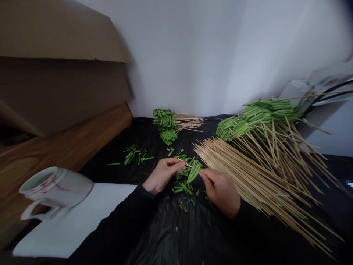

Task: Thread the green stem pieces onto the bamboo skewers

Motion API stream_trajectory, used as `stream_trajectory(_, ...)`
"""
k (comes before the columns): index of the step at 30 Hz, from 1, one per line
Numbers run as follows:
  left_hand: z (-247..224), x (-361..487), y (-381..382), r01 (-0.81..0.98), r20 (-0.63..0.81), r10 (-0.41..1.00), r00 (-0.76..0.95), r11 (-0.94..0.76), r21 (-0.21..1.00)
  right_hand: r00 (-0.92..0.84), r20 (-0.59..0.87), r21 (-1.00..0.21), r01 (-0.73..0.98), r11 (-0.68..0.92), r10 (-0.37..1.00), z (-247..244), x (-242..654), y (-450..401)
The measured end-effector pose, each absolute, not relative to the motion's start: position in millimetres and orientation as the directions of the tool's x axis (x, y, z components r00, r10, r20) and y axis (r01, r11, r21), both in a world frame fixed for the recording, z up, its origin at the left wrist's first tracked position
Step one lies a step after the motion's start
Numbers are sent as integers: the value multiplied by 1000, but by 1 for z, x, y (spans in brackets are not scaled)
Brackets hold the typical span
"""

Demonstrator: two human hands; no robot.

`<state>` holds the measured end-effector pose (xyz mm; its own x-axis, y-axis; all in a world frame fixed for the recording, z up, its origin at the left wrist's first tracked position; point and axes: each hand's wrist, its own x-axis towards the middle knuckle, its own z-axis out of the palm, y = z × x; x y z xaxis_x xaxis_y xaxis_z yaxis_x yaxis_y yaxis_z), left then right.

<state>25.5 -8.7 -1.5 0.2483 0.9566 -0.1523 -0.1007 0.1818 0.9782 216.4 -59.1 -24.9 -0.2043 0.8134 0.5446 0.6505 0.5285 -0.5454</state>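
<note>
Between my two hands is a thin bamboo skewer (189,165) with a short row of cut green bean pieces (194,172) threaded side by side. My left hand (164,173) pinches the skewer at its left part, fingertips together. At the other side of the row, my right hand (222,189) is closed in a pinch against the beans' right edge; its fingertips partly hide what they grip. Loose bean pieces (183,188) lie scattered on the black plastic sheet (162,224) beneath and around both hands.
Many bare skewers (248,173) lie fanned at the right. Loaded bean skewers are stacked at the back middle (167,125) and back right (259,116). More cut pieces (131,156) lie left. A mug (70,186) stands on a white sheet (91,221); a cardboard box (63,88) is behind.
</note>
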Motion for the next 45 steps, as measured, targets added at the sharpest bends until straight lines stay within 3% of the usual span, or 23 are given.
stream_trajectory(16,-8,24,-8,10,-66,942,328,67,998,-224,600,-501,643,579,768,-20,211,-56)
stream_trajectory(23,-5,22,-6,41,-107,903,416,98,994,-121,653,-503,669,547,748,-19,223,-49)
stream_trajectory(26,-8,16,0,158,-43,926,374,-18,987,-38,670,-525,681,510,741,-18,233,-44)
stream_trajectory(32,-12,2,7,557,160,920,357,-347,755,-15,677,-520,699,492,736,-17,239,-41)
stream_trajectory(40,-16,7,1,661,170,849,500,-501,560,-45,684,-495,704,509,728,-18,236,-43)
stream_trajectory(45,-12,11,-3,645,179,852,492,-495,582,-49,705,-483,698,529,708,-18,234,-44)
